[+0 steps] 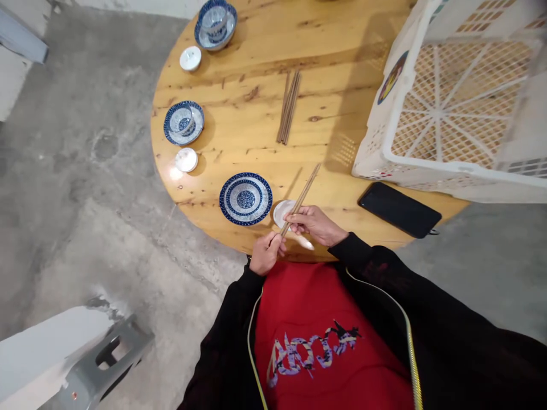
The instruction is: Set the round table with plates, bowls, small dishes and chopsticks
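A pair of chopsticks slants up and to the right over the near table edge. My left hand is closed around their lower end. Higher up the sticks, my right hand pinches them between thumb and fingers. Below the hands lies a small white dish, partly hidden by the chopsticks and my right hand. A white spoon shows just under my right hand. To the left sits a blue-and-white patterned plate. Farther up the table rests a loose bundle of chopsticks.
A large white plastic crate stands at the right, with a black phone in front of it. Bowls on plates and small white dishes line the round wooden table's left side. A grey stool stands lower left.
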A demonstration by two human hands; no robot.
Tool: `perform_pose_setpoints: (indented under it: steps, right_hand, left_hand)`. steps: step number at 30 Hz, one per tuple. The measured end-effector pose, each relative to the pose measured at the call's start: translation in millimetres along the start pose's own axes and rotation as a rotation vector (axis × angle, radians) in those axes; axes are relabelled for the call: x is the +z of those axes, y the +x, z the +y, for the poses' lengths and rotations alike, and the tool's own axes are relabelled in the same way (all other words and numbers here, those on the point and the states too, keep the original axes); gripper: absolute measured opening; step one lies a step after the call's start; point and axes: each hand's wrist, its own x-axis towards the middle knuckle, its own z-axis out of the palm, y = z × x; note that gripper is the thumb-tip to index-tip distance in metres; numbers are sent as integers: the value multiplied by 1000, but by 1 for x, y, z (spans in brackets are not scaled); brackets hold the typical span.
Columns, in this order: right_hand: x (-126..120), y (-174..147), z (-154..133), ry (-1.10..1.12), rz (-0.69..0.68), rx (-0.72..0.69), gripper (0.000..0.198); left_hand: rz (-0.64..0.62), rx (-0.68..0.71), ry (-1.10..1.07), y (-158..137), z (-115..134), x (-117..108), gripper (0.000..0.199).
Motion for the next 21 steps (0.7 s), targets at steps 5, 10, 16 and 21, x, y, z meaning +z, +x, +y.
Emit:
perform_pose_setpoints:
  steps: [5, 10, 16, 21]
  right_hand:
    - [-12, 18, -8, 11, 56, -41, 40]
    - [-22, 31, -24, -5, 129, -106, 37]
    - [-36, 47, -33, 5, 250, -193, 30]
    - [-44, 67, -30, -18, 301, -196, 25]
  left_hand:
    - [58, -88, -148, -10, -21, 4, 43]
    - [109, -104, -184, -13, -29, 7, 44]
    - [113, -149, -190, -3, -35, 6, 45]
    - [115, -147, -207, 5, -40, 7, 38]
